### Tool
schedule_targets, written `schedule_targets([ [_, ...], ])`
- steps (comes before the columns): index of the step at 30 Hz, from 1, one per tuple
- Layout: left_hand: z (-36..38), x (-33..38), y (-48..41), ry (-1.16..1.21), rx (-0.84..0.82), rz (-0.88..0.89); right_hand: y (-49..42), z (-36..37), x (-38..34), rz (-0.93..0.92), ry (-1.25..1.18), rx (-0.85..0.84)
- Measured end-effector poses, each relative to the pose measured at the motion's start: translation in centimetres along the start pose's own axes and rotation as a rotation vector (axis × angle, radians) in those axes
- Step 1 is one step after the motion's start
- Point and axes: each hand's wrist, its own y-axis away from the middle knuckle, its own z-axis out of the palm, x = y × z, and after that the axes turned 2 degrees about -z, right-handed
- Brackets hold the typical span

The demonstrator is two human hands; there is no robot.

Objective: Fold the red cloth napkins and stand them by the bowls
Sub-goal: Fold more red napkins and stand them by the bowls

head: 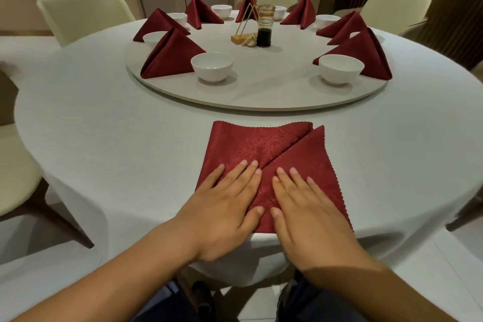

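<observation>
Both my hands lie flat and open, pressing one napkin (264,149) at the near edge of the table (104,138): left hand (222,206) on its left half, right hand (305,214) on its right, gripping nothing. Its right corner is already folded to the middle; the left fold seems still to come. On the turntable (261,97), seven folded napkins (172,56) already stand beside bowls (212,66). I judge this the last one.

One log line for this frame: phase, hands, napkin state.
phase=folding | left hand=flat on napkin | right hand=flat on napkin | napkin=partly folded, lying flat on table
</observation>
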Motion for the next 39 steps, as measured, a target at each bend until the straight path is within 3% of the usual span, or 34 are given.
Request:
schedule_targets([
  [7, -0.2, -0.1, 0.1, -0.001, -0.02, 0.017, 2.6, -1.4, 6.5, -0.01, -0.028, -0.074],
  [12, -0.3, -0.2, 0.2, 0.03, -0.005, 0.041, 2.9, -1.2, 7.2, -0.029, -0.057, -0.103],
  [14, -0.2, -0.3, 0.5, 0.141, 0.096, 0.048, 2.8, -1.2, 7.1, -0.033, -0.068, -0.052],
  [17, -0.4, -0.5, 1.2, 0.333, 0.321, 0.094, 2.8, -1.7, 6.2, -0.078, -0.125, 0.163],
  [20, -1.3, -1.1, 1.9, 0.33, 0.367, 0.152, 2.6, -1.9, 4.4, -0.217, -0.308, 0.339],
  [25, -1.8, -3.5, 3.0, 0.356, 0.324, 0.232, 2.1, -1.0, 2.9, -0.313, -0.393, 0.226],
  [31, -1.0, -3.8, 3.3, 0.487, 0.306, 0.175, 1.5, -0.9, 1.8, -0.324, -0.328, 0.232],
  [39, -1.2, -2.2, 3.3, 0.492, 0.369, 0.174, 0.6, -1.2, 1.3, -0.316, -0.296, 0.277],
])
